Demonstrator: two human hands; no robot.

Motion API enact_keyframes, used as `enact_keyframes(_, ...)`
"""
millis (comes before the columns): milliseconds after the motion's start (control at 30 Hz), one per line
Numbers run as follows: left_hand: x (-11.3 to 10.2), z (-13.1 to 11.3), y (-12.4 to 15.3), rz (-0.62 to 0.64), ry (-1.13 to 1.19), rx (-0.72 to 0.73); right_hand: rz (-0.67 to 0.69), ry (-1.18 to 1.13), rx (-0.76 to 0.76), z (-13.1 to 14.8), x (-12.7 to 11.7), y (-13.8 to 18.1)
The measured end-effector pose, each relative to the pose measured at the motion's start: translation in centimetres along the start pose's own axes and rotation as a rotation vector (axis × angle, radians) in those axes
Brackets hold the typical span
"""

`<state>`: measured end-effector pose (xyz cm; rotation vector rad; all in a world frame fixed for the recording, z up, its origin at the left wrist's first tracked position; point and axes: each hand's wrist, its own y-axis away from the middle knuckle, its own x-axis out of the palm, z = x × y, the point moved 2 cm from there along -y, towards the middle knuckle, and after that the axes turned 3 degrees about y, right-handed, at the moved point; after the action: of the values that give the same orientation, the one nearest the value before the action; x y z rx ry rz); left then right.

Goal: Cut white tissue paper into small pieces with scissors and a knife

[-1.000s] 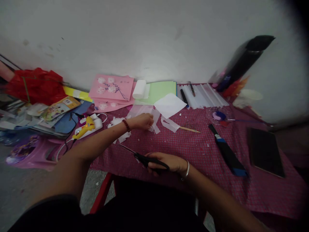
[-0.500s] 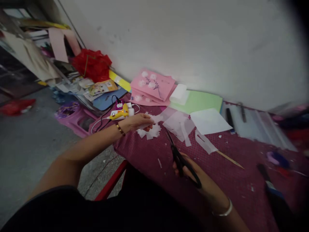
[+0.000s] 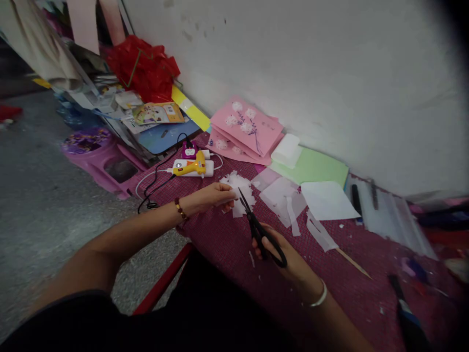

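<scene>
Scissors (image 3: 253, 225): centre of frame, tilted, tips toward upper left. Handles are black and looped; the blades are slender, dark and slightly parted. Right hand (image 3: 291, 256) is wrapped around the handles. Left hand (image 3: 219, 194), near the blade tips, pinches a small white piece (outline lost against white paper scraps (image 3: 246, 201) behind).

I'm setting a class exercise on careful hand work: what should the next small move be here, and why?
Probably ease the black scissors onto the small white piece, avoiding the left hand. That hand appears to pinch the piece near white scraps; the right hand holds the scissors, blades slightly parted, tips close to the left hand.
</scene>
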<state>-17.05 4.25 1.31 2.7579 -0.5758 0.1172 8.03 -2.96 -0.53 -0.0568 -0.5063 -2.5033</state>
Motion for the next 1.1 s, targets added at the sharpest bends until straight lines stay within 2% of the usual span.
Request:
enact_keyframes(200,-0.2,0.3,-0.4,-0.011,-0.044,-0.005,-0.051,0.020,-0.022,0.6,0.8,-1.2)
enact_keyframes(400,-1.4,1.1,-0.1,-0.055,0.113,-0.127,-0.102,0.087,-0.002,1.0,0.6,-1.6)
enact_keyframes(500,-2.2,1.1,0.4,-0.130,0.158,-0.145,-0.055,0.091,-0.021,1.1,0.4,-1.5)
enact_keyframes(667,-2.5,0.1,0.4,-0.249,0.225,-0.010,0.054,0.090,-0.008,0.7,-0.1,-1.1)
enact_keyframes(767,-2.3,-0.1,0.0,-0.230,0.201,0.019,0.076,0.128,0.000,0.8,0.0,-1.1)
enact_keyframes(900,-1.9,0.3,-0.4,-0.166,0.097,-0.037,0.032,0.169,-0.020,1.4,0.2,-1.6)
enact_keyframes(1100,-1.5,0.3,-0.4,-0.145,0.044,-0.086,-0.014,0.188,0.029,1.2,0.4,-2.6)
